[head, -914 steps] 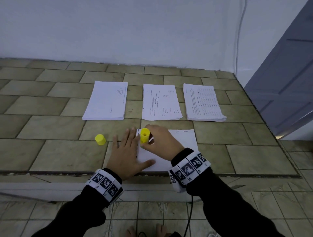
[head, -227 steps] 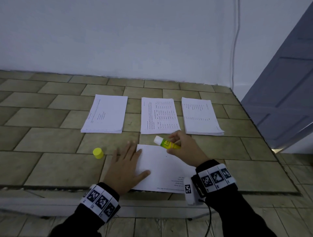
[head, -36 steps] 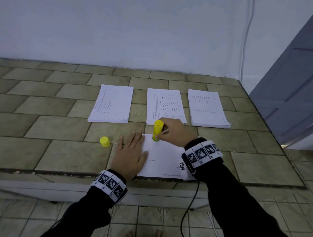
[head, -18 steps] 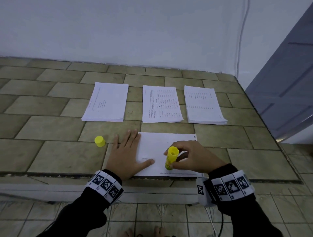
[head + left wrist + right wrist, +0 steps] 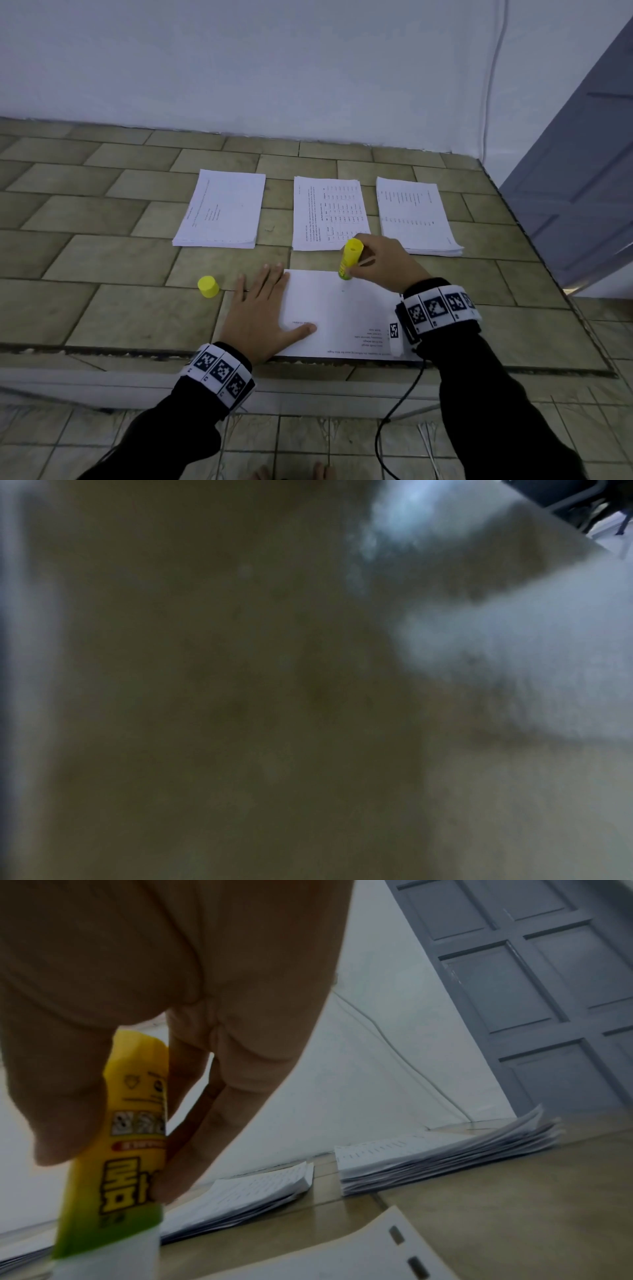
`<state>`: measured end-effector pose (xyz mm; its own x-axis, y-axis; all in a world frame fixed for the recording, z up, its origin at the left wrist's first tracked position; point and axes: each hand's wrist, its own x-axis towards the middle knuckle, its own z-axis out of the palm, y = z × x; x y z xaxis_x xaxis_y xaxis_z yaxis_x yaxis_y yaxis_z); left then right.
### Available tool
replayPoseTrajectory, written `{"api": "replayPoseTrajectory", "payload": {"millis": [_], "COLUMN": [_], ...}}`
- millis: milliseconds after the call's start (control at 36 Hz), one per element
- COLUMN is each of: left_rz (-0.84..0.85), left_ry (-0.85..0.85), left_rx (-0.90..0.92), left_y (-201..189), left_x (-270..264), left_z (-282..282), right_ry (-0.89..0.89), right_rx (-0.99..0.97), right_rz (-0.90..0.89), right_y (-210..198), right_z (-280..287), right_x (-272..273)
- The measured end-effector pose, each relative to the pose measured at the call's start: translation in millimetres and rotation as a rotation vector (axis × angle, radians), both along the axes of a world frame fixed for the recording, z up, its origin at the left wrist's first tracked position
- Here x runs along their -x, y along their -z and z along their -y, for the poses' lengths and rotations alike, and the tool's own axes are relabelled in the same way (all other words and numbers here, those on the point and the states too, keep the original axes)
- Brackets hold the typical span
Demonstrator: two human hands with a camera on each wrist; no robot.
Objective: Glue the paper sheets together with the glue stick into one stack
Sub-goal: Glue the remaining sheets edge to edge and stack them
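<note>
The glue stick (image 5: 349,258) is gripped by the curled fingers and thumb of the right hand (image 5: 383,262), held nearly upright with its tip down on the far edge of a paper sheet (image 5: 346,315) that lies at the near edge of the tiled bench (image 5: 102,308). In the right wrist view the thumb (image 5: 68,1096) and fingertips (image 5: 192,1156) are seen pinched round the yellow-green tube (image 5: 116,1164). The left hand (image 5: 260,315) is laid flat, fingers straight and spread, across the sheet's left edge, its thumb pressed on the paper. The left wrist view is blurred and dark. A yellow cap (image 5: 208,286) stands on the bench just left of the left hand. Three paper stacks are set in a row further back: a left stack (image 5: 222,209), a middle stack (image 5: 329,212) and a right stack (image 5: 414,216) nearest the bench's right edge.
</note>
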<state>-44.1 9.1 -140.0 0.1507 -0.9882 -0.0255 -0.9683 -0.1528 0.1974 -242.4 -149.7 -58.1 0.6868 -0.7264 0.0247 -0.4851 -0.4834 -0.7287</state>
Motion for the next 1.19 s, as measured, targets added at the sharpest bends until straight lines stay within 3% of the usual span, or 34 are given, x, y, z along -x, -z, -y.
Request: {"api": "replayPoseTrajectory", "payload": {"millis": [361, 556, 806, 1194], "left_rz": [0.011, 0.030, 0.010, 0.042], "left_ry": [-0.006, -0.004, -0.005, -0.002], "left_rx": [-0.009, -0.013, -0.014, -0.044], "left_y": [-1, -1, 1, -4], "left_x": [0, 0, -1, 1], "left_z": [0, 1, 1, 0], "right_ry": [0.047, -0.026, -0.094, 0.081], "right_rx": [-0.108, -0.239, -0.207, -0.050], "right_rz": [0.015, -0.023, -0.095, -0.072], "right_y": [-3, -13, -12, -14], "right_z": [-23, -36, -33, 17], "right_x": [64, 96, 97, 69]}}
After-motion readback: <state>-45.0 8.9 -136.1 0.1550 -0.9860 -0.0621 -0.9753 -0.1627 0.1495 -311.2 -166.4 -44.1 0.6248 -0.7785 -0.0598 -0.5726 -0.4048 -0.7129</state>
